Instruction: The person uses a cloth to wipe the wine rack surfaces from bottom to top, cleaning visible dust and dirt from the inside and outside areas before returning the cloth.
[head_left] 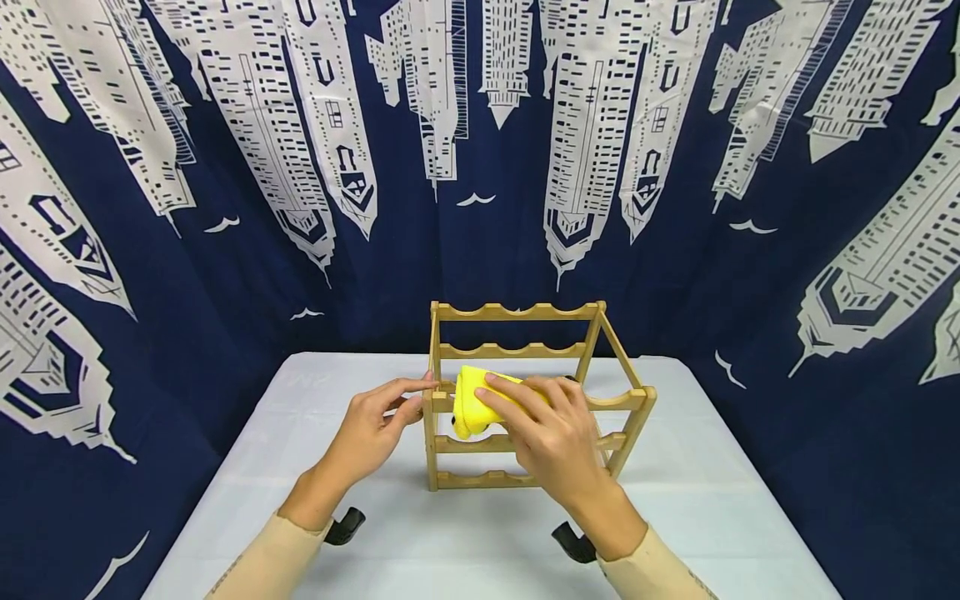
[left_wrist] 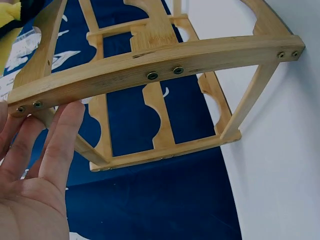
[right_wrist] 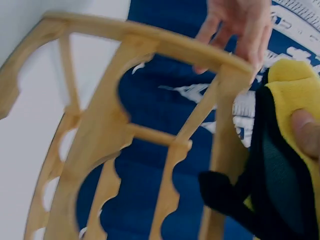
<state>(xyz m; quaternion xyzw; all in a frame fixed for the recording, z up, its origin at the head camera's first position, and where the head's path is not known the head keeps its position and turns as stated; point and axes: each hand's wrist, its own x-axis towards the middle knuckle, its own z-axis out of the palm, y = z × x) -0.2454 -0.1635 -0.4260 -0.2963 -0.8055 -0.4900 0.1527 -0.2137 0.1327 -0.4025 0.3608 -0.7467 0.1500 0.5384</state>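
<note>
A wooden wine rack with scalloped rails stands on the white table. My right hand grips a soft yellow cloth bundle from above, over the rack's front top rail. In the right wrist view, the bundle shows black edging, a dark inner face and a black strap, with the thumb pressed on its yellow side. My left hand is at the rack's front left corner, its fingers extended. In the left wrist view, the left fingertips meet the underside of the rack's side rail.
The white table extends to both sides of the rack. A dark blue curtain with white building prints hangs behind and around it. Black mounts stick out at both wrists.
</note>
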